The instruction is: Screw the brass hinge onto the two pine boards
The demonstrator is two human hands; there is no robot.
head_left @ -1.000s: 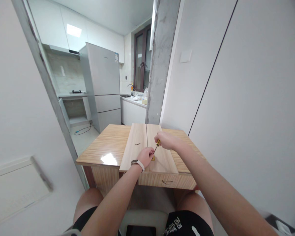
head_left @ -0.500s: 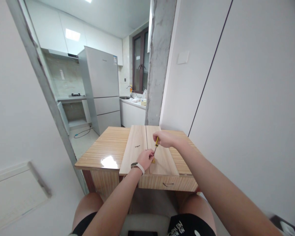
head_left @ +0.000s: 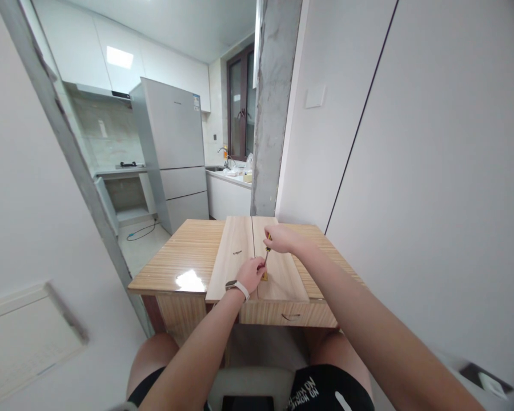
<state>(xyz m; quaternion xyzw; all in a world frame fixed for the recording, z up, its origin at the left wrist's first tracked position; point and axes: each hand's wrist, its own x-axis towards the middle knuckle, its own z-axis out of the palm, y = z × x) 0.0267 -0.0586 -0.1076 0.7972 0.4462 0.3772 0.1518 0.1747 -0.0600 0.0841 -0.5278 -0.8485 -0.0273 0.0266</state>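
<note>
On the desk [head_left: 175, 254], two pale wooden boards lie side by side, the left board [head_left: 239, 231] and the right board [head_left: 285, 277], with a thin dark seam between them. Close to that seam, toward the near edge, sits a brass-coloured metal plate [head_left: 264, 278], perhaps a hinge, partly covered by the left hand [head_left: 252, 275]. The right hand [head_left: 278, 238] is wrapped around the handle of a screwdriver [head_left: 266, 257], tilted with its shaft running down toward the plate. The left hand's fingertips are gathered at the shaft's lower end; whether they pinch a screw, the shaft or the plate cannot be told.

The work looks to be partway along: the plate is in place on the wood and the driver is at it, but fastening does not appear finished. How many screws are in, or how deep, is hidden by the fingers. Farther up the left board lies a small cluster of dark pieces [head_left: 237, 252], probably unused screws, which would suggest more fixing is left. No second plate can be made out on the boards.
</note>
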